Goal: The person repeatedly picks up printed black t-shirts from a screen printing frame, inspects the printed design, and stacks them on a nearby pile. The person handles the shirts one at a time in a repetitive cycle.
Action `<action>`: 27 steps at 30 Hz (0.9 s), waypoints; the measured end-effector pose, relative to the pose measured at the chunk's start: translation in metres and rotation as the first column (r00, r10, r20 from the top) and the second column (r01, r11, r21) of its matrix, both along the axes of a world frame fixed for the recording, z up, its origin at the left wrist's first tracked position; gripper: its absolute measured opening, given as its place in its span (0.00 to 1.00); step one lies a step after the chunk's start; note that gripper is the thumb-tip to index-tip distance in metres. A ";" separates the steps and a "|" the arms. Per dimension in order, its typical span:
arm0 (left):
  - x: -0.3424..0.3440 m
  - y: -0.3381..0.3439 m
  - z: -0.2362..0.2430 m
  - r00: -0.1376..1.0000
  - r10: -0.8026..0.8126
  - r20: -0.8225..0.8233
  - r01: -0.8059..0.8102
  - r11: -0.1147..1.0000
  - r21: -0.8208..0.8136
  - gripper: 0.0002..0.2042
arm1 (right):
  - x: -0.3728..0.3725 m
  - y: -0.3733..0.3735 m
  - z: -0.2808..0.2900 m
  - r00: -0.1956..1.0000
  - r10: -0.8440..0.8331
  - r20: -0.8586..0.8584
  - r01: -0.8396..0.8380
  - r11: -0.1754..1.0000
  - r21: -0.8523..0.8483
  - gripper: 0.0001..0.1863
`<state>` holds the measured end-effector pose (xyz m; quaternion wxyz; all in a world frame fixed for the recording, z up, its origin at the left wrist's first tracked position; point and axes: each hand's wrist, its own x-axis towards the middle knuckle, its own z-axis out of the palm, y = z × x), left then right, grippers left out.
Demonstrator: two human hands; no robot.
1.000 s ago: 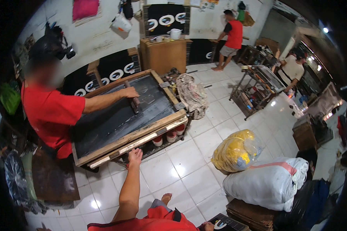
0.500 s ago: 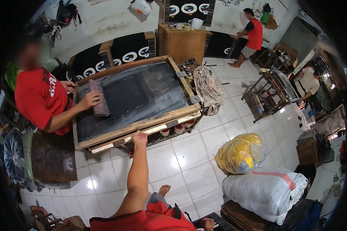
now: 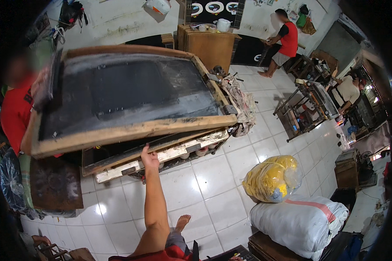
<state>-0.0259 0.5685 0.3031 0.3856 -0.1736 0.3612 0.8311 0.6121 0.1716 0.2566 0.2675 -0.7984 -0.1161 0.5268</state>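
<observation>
Where left hand (image 3: 150,159) touches dark panel (image 3: 119,156), framed screen (image 3: 133,89) tilted above.

My top (image 3: 172,253): red cloth, only a small part visible at the lower rim. My strap (image 3: 196,249): one, dark, narrow, lying against the red. My bottoms (image 3: 177,240): grey cloth, partly covered by the top. My left arm (image 3: 155,204): bare, tapering to the wrist. My left grip (image 3: 150,159): bare hand, ungloved. My foot (image 3: 183,222): one visible, bare, toes showing.

Right hand (image 3: 236,258) mostly out of view
</observation>
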 end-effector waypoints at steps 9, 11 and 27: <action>-0.011 -0.057 0.054 0.988 -0.088 -0.124 0.124 0.937 0.325 0.09 | -0.011 0.005 0.016 0.975 0.216 0.060 -0.224 0.956 0.189 0.04; 0.006 -0.115 0.061 0.975 -0.139 -0.175 0.191 0.922 0.335 0.08 | -0.011 0.011 0.035 0.914 0.319 0.252 -0.364 0.917 0.160 0.03; 0.129 -0.634 0.124 0.732 -0.681 -0.009 0.658 0.704 0.267 0.13 | -0.018 -0.017 0.355 0.445 0.320 0.837 -0.872 0.369 0.322 0.13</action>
